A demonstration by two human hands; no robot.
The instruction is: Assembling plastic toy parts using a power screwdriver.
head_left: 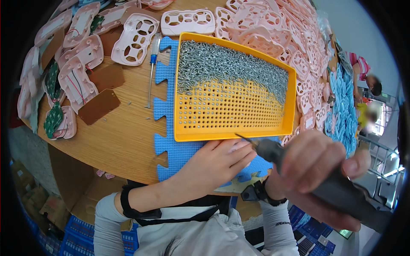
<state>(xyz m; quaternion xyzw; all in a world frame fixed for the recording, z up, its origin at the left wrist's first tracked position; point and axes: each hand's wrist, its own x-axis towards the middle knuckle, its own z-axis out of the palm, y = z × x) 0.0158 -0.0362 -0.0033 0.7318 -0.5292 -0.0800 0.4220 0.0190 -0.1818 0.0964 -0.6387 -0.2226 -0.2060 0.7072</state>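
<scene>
In my right hand [314, 166] is a black electric screwdriver [341, 192], its thin bit pointing left toward my other hand. My left hand [222, 160] is closed at the near edge of a yellow screw tray [230, 135], over a blue foam mat [181, 149]. A bit of something pale pink shows at its fingertips, mostly hidden by the fingers. Loose silver screws [230, 62] heap across the far half of the tray, and many small holes dot its nearer half.
A blue-handled screwdriver [153, 59] lies left of the tray. Pink plastic shells [79, 81], some with wires and green boards, cover the table's left; brown plates [99, 106] lie among them. More pink frames [256, 25] pile behind, with blue parts [341, 106] at right. Other people [363, 72] are beyond.
</scene>
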